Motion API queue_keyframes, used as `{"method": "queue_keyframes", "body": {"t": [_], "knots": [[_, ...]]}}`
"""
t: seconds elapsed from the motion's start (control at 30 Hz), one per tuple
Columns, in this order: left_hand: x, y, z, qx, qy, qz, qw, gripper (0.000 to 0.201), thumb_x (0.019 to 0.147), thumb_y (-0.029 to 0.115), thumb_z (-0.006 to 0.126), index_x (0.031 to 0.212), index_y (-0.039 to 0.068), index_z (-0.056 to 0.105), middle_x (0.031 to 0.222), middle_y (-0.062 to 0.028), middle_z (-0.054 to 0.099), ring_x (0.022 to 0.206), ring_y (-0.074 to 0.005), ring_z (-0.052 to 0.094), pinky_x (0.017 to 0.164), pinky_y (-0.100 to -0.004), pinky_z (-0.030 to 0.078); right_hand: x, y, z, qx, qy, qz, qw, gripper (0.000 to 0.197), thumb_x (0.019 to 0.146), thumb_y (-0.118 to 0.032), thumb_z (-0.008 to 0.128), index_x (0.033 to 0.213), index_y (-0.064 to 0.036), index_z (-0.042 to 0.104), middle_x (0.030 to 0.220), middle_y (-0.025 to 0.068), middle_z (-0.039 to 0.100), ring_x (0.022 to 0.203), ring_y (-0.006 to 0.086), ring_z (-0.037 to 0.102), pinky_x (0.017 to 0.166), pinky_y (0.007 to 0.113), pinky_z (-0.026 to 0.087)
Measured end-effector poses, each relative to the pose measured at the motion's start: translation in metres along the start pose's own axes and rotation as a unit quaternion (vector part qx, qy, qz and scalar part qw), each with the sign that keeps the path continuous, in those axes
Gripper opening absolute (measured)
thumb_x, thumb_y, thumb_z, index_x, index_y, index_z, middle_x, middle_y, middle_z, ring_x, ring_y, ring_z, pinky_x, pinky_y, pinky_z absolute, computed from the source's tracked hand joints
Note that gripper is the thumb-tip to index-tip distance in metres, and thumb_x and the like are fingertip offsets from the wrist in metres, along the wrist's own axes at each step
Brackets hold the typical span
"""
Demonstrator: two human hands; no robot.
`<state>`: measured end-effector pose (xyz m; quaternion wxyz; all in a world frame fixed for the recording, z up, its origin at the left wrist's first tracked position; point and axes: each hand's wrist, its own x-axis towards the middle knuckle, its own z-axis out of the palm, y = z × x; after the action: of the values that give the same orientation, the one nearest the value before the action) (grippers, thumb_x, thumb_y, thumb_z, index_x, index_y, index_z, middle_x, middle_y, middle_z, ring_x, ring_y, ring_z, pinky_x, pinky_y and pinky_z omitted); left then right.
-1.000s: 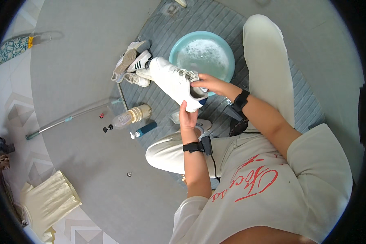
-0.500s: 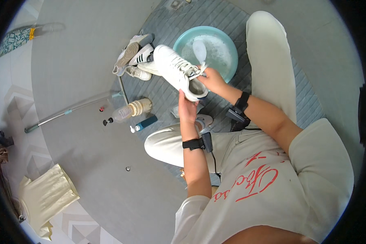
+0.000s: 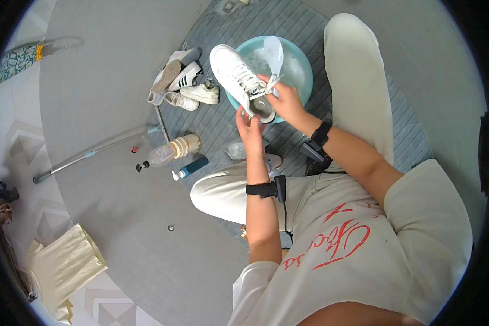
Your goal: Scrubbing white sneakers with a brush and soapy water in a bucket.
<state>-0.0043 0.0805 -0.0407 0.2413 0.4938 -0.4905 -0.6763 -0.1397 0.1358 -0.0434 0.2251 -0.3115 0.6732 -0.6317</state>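
Over the basin's left part is a white lace-up sneaker (image 3: 234,73), toe pointing away and to the left, its laces tied and its opening toward me. My left hand (image 3: 250,127) grips it at the heel, thumb and fingers around the back. My right hand (image 3: 288,104) is closed beside the laces, on the narrow end of a white paddle-shaped tool (image 3: 274,53); the tool's underside is hidden. Beneath lies the light blue basin (image 3: 308,81), with suds in its water.
Several shoes (image 3: 182,76) are heaped left of the basin on the grey quilted mat (image 3: 304,24). Closer to me lie a plastic bottle (image 3: 162,154), a dark blue bottle (image 3: 194,166) and a clear bag (image 3: 235,149). A long pole (image 3: 100,152) stretches leftward over the floor.
Both hands have moved away from me, carrying the sneaker farther out. The white tool has also shifted outward, toward the basin's far rim. A pale shoe in the heap now shows fully.
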Motion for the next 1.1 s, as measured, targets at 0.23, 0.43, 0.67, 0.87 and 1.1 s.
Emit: {"method": "queue_keyframes", "body": {"t": [0.23,0.43,0.67,0.87,1.1], "knots": [[0.017,-0.003,-0.009,-0.052,-0.039,0.122,0.990,0.068,0.084,-0.002,0.053,0.144,0.008,0.023,0.134,-0.0151,0.048,0.113,-0.0223,0.054,0.085,-0.0345,0.048,0.003,-0.007,0.000,0.055,-0.003,-0.049,0.997,0.046,0.084,0.002,0.060,0.129,-0.0036,0.057,0.120,0.0142,0.066,0.107,0.0213,0.065,0.091,0.030,0.050],[0.023,0.007,-0.011,0.016,-0.036,0.225,0.974,0.078,0.078,-0.010,0.052,0.146,0.008,0.019,0.136,-0.0161,0.044,0.124,-0.0263,0.046,0.098,-0.0370,0.042,0.008,-0.004,0.002,0.076,-0.043,-0.006,0.996,0.047,0.084,-0.002,0.064,0.130,-0.0034,0.056,0.120,0.0145,0.066,0.108,0.0188,0.064,0.088,0.030,0.050],[0.020,0.026,-0.011,0.167,0.011,0.317,0.933,0.076,0.076,-0.006,0.056,0.144,0.005,0.025,0.141,-0.0170,0.033,0.131,-0.0296,0.037,0.103,-0.0455,0.038,0.007,0.026,0.013,0.073,-0.097,0.128,0.984,0.040,0.083,-0.010,0.068,0.122,-0.0043,0.060,0.107,0.0170,0.069,0.101,0.0251,0.067,0.080,0.035,0.051],[0.016,0.046,-0.007,0.311,0.006,0.369,0.876,0.072,0.077,-0.001,0.063,0.140,-0.001,0.029,0.137,-0.0170,0.029,0.126,-0.0302,0.040,0.100,-0.0431,0.041,0.007,0.062,0.026,0.156,-0.057,0.060,0.984,0.029,0.087,-0.016,0.068,0.111,-0.0016,0.061,0.092,0.0075,0.068,0.082,0.0154,0.063,0.071,0.031,0.050],[0.012,0.057,-0.003,0.358,-0.004,0.439,0.824,0.063,0.075,-0.004,0.061,0.132,-0.003,0.035,0.129,-0.0256,0.038,0.120,-0.0412,0.040,0.100,-0.0456,0.036,0.004,0.069,0.032,0.250,-0.058,0.047,0.965,0.034,0.090,-0.015,0.063,0.121,-0.0016,0.057,0.107,0.0067,0.066,0.095,0.0143,0.060,0.080,0.031,0.049]]}}
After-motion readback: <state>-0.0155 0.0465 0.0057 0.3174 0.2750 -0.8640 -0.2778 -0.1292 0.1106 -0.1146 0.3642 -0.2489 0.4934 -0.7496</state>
